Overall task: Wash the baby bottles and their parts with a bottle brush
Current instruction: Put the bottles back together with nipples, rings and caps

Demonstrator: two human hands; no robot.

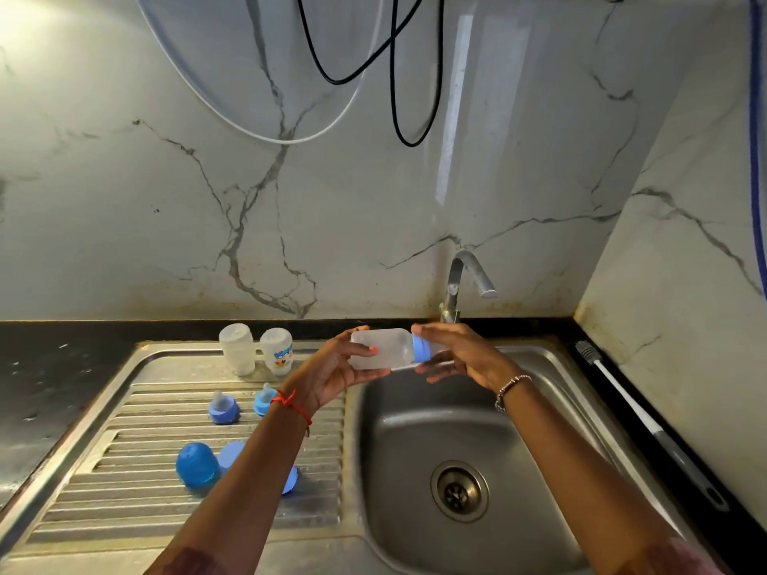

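Observation:
I hold a clear baby bottle sideways above the back of the sink basin. My left hand grips its body. My right hand curls round its blue collar ring and the nipple end. Two more clear bottles stand upside down at the back of the ribbed drainboard. Two blue nipple rings sit in front of them. Blue caps lie nearer me, partly behind my left forearm. The bottle brush lies on the black counter right of the sink.
A steel tap rises behind the basin, with no water running. The drain sits in the basin's middle. Marble wall panels close in the back and right sides. Black and white cables hang on the wall above.

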